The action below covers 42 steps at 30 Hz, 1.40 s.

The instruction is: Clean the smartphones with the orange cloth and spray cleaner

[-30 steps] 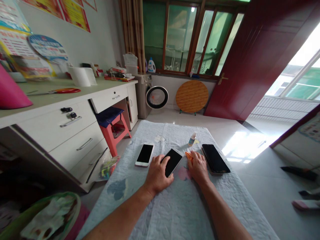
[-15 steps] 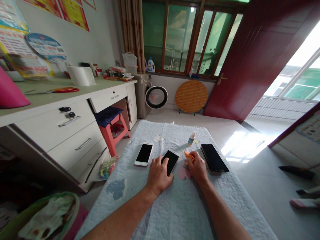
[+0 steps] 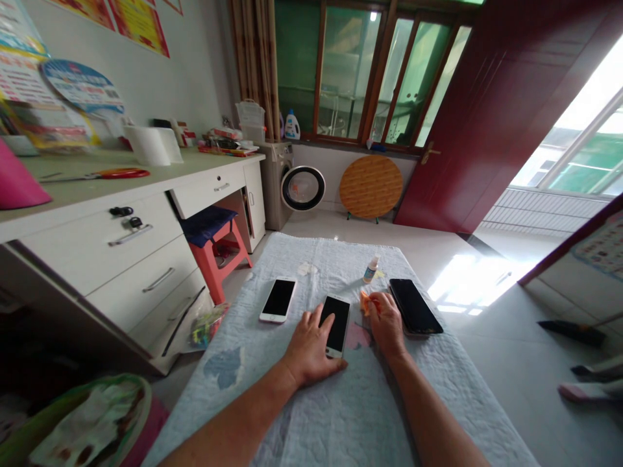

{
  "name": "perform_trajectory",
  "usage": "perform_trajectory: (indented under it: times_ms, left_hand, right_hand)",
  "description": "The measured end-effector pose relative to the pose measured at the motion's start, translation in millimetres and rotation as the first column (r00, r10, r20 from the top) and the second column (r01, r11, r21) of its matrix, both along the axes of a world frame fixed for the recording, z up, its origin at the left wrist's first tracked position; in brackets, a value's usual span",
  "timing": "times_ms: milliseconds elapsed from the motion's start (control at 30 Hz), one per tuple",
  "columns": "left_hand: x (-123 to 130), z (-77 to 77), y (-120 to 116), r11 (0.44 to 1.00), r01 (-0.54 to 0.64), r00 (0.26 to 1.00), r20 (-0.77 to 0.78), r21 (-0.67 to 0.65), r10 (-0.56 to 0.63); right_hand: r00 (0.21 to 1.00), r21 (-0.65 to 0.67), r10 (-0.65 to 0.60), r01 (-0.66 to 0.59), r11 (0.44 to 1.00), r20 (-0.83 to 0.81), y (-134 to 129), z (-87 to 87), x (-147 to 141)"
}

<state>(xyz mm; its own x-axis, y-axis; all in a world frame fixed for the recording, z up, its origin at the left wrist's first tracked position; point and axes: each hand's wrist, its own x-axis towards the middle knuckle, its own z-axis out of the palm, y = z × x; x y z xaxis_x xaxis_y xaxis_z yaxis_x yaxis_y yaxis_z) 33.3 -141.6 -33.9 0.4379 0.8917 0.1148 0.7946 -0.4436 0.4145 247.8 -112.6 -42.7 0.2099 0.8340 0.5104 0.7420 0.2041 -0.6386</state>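
Note:
A white-framed smartphone (image 3: 337,327) with a dark screen lies on the cloth-covered surface in front of me. My left hand (image 3: 314,344) rests at its left and lower side, fingers spread, the index finger over the screen and the thumb stretched out below the lower edge. To its right, my right hand (image 3: 387,319) is closed on a small orange cloth (image 3: 365,303), which pokes out past the fingertips. Another white smartphone (image 3: 278,300) lies to the left. Close by my right hand is a larger black device (image 3: 415,306). A small spray bottle (image 3: 371,270) stands upright behind the right hand.
A pale blue quilted cloth (image 3: 272,395) covers the surface. At left stands a white desk (image 3: 141,259) with a red stool (image 3: 226,253) beneath. A bin (image 3: 141,415) sits low at left. Behind are a washing machine with its door open (image 3: 302,188) and a round wooden tabletop (image 3: 371,186).
The middle phone has turned from a slant to nearly straight. My left hand's fingers have spread and its thumb has moved outward. The right hand still grips the orange cloth, in almost the same place.

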Motion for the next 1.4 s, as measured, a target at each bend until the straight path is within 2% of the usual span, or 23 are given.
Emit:
perform_trajectory:
  times_ms: [167, 333, 467, 533, 667, 833, 967, 1100, 1300, 1400]
  left_hand:
    - [-0.5, 2.9, 2.4, 1.000, 0.026, 0.998, 0.053, -0.007, -0.025]
    - [2.7, 2.3, 2.3, 0.999, 0.044, 0.994, 0.101, 0.024, -0.046]
    - [2.5, 2.8, 2.4, 0.995, 0.079, 0.988, 0.130, 0.059, -0.086]
    - [2.2, 4.2, 2.5, 0.994, 0.085, 0.984, 0.151, 0.072, -0.095]
    - [2.1, 5.7, 3.4, 0.991, 0.080, 0.966, 0.238, 0.103, -0.103]
    - [1.3, 6.1, 4.8, 0.987, 0.103, 0.887, 0.437, 0.127, -0.149]
    - [1.1, 10.6, 4.4, 0.982, 0.114, 0.825, 0.537, 0.151, -0.179]
    - [0.9, 16.2, 3.4, 0.984, 0.127, 0.809, 0.561, 0.123, -0.174]
    - [-0.4, 17.9, 2.6, 0.994, 0.101, 0.821, 0.561, 0.040, -0.106]
    - [-0.2, 15.8, 3.0, 0.992, 0.114, 0.813, 0.569, 0.052, -0.123]
  right_hand:
    - [0.999, -0.022, 0.026, -0.027, 0.999, -0.024, 1.3, -2.2, -2.8]
    - [0.999, -0.055, -0.010, 0.008, 0.998, -0.037, 4.2, -6.1, -0.6]
    - [0.984, -0.081, 0.019, -0.034, 0.996, -0.176, 1.9, -3.4, 2.0]
    - [0.944, -0.105, 0.062, -0.101, 0.989, -0.323, 0.2, -0.3, 0.6]
    - [0.786, -0.104, 0.183, -0.299, 0.949, -0.590, -2.6, 8.2, -8.4]
    - [0.637, -0.143, 0.255, -0.504, 0.852, -0.727, -9.6, 18.5, -23.7]
    - [0.565, -0.135, 0.306, -0.608, 0.782, -0.766, -15.3, 20.8, -32.0]
    - [0.546, -0.134, 0.348, -0.659, 0.741, -0.762, -17.4, 19.8, -33.7]
    - [0.577, -0.177, 0.396, -0.696, 0.696, -0.714, -18.1, 18.9, -32.3]
    - [0.628, -0.197, 0.409, -0.672, 0.714, -0.662, -17.5, 17.9, -33.4]
